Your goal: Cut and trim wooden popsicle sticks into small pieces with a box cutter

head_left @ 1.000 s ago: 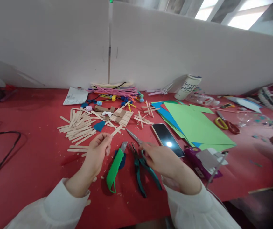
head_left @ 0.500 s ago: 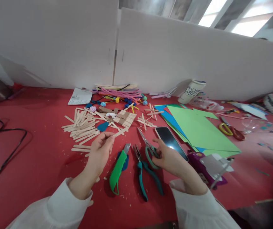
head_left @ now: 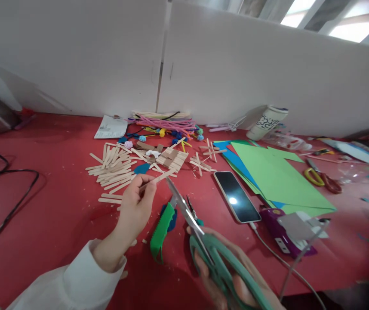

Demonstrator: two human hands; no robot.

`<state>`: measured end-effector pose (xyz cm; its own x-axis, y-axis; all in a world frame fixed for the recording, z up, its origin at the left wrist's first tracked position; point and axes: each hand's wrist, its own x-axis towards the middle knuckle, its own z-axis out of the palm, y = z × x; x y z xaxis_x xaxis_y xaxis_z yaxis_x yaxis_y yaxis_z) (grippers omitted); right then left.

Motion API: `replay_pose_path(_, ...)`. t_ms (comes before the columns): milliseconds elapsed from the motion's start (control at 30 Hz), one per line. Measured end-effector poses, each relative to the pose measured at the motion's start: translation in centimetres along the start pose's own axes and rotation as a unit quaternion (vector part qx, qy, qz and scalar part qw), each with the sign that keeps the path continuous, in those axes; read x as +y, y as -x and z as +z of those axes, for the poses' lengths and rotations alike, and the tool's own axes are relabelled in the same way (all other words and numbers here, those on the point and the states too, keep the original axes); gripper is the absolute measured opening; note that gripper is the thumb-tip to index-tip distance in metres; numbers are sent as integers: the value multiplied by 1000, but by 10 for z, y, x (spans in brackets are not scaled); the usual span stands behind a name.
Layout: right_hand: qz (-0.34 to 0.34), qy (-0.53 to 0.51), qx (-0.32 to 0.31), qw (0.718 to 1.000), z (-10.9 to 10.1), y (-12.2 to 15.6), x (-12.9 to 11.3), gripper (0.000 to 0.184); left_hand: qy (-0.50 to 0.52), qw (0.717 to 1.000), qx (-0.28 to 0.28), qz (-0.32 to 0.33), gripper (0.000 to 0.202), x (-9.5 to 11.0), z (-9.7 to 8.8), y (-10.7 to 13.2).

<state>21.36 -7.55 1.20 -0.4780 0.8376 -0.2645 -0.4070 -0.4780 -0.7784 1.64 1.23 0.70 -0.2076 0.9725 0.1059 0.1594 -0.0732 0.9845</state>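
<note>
- A stick (head_left: 164,175) is pinched by closed fingers of the left hand (head_left: 136,204).
- These may be nicked if the scissors (head_left: 217,263), gripped by the right hand (head_left: 241,287), slip.

Light enters through bright white panes (head_left: 355,26) at upper right. Round glare sits on the black-screened, pale-rimmed phone (head_left: 238,193). Beside my bare left hand (head_left: 135,207) lies soft shadow; the right edge is dim, blurred.

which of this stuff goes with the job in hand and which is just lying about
In use, it seems:
- wooden stick, in the left hand
- green-handled scissors, in the right hand
- probably the pile of sticks

Apparently just lying about:
- phone
- patterned cup
- green paper
- green cutter, unheld
</note>
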Motion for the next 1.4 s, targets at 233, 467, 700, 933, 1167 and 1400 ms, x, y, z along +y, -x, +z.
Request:
replay_pose_path(233, 24, -44, -20, 999, 4, -13, 23, 55, -17, 999, -12, 29, 16, -3, -1, 3)
replay_pose_path(467, 1, 9, 19, 1000, 11, -18, 14, 46, -54, 997, 8, 59, 14, 1, -1, 3)
replay_pose_path(700, 7, 4, 27, 1000, 11, -15, 14, 41, -76, 994, 15, 80, 13, 1, -2, 4)
replay_pose_path(933, 30, 2, 75, 997, 16, -11, 7, 40, -159, 972, -8, 174, 17, 2, -7, 1)
replay_pose_path(1167, 51, 15, 128, 990, 17, -5, 3, 47, -207, 949, -43, 236, 17, 5, -9, 2)
replay_pose_path(1400, 38, 69, 166, 983, 22, -7, 2, 37, -247, 937, -42, 244, 19, 6, -9, 3)
